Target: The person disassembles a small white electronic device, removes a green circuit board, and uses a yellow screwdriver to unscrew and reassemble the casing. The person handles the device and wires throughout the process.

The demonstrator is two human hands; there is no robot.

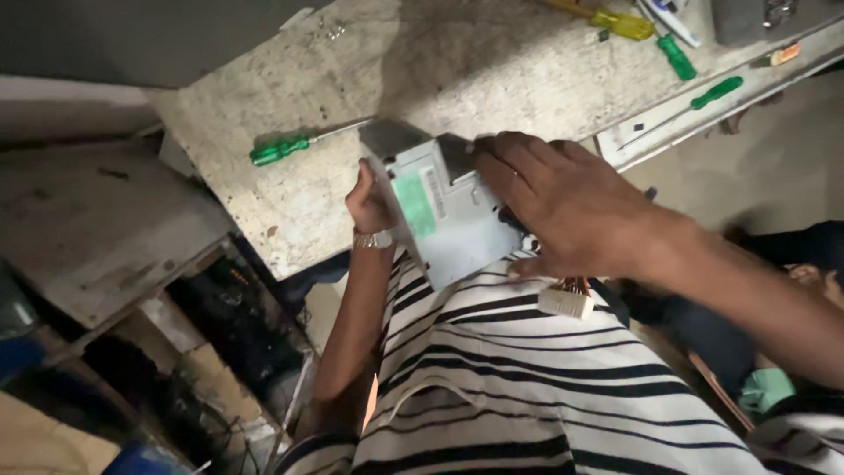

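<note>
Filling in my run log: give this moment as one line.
left hand: grips grey metal box | right hand: on box top | white connector: hangs below | green screwdriver: on bench

metal box: grey sheet-metal box-shaped unit [440, 207], pale green label patch beside a white sticker on its face
plug: white plastic block connector [567, 302], reddish-brown wires on top
shirt: white knit shirt [527, 378] with black horizontal stripes
watch: silver metal wristwatch [374, 238]
near screwdriver: translucent green ribbed-handle screwdriver [280, 148], silver shaft
far screwdrivers: two more green-handled screwdrivers [716, 91], one yellow-handled screwdriver [622, 23]
bench: beige speckled stone-look worktop [352, 79], grey stains, dark spots
shelf: dirty grey lower shelf [88, 229]
cloth: teal crumpled cloth [767, 389]
bottom left: blue rounded container [141, 461], partly seen
</note>
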